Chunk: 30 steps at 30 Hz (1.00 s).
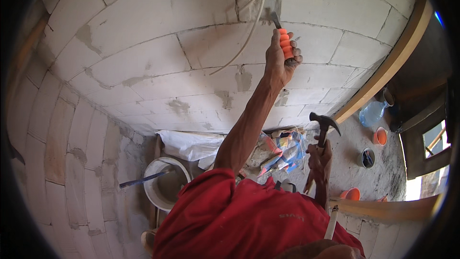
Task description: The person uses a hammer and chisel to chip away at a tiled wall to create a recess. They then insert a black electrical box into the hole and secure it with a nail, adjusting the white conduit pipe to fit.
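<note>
My left hand (275,58) reaches up to the block wall (215,48), its fingers wrapped round the orange ribbed handle of a chisel (285,44). The chisel's dark blade points up at a rough grey chased patch (273,4) beside a pale conduit. Whether the tip touches the wall I cannot tell. Lower and to the right, my right hand (320,159) grips a claw hammer (324,125) by its handle, head uppermost. The hammer is apart from the chisel. A loose white cable (252,29) hangs down the wall, left of the chisel.
A round white tub (148,187) with a long-handled tool stands at lower left, near a white sack (191,145). Crumpled colourful bags (288,151) lie below the wall. At right are a wooden frame (383,74), a blue water bottle (371,114) and several buckets (380,136).
</note>
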{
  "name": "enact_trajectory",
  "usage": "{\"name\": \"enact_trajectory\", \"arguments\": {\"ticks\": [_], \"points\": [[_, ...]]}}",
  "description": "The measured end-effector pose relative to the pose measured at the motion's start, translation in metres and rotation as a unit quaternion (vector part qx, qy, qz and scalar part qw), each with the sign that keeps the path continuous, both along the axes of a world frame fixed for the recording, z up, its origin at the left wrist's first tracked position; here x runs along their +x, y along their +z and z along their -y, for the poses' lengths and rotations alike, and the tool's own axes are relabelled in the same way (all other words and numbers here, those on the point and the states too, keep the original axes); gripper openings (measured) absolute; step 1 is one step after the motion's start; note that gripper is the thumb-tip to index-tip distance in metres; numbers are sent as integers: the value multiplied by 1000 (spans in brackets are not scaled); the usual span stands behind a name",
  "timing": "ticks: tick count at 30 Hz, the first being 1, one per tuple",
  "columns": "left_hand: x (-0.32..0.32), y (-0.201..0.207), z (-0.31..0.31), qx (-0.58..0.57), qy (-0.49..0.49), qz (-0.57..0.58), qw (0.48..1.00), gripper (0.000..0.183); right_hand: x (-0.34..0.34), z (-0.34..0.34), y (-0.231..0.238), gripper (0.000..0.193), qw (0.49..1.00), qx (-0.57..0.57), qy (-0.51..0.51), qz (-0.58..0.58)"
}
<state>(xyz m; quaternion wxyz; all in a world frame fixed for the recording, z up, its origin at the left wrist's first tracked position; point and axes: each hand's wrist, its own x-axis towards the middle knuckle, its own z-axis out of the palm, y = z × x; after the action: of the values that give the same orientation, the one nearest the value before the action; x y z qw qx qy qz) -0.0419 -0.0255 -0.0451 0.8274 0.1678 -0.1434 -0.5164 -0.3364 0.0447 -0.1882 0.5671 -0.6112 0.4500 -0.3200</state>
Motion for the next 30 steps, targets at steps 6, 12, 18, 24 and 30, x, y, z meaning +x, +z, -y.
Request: {"name": "enact_trajectory", "arguments": {"ticks": [6,12,18,24,30], "points": [[7,-5,35,-30,-66,-96,993,49,-3,6,30,35,972,-127,50,189],[-2,16,54,-34,18,-124,991,50,4,7,29,35,990,-94,-21,101],[-8,64,77,-26,51,-217,975,50,2,26,92,34,972,-162,-22,171],[-14,69,85,-14,84,-151,985,56,19,46,153,40,864,-393,-43,312],[-13,73,86,19,104,-147,983,56,47,76,184,31,784,-476,-117,380]]}}
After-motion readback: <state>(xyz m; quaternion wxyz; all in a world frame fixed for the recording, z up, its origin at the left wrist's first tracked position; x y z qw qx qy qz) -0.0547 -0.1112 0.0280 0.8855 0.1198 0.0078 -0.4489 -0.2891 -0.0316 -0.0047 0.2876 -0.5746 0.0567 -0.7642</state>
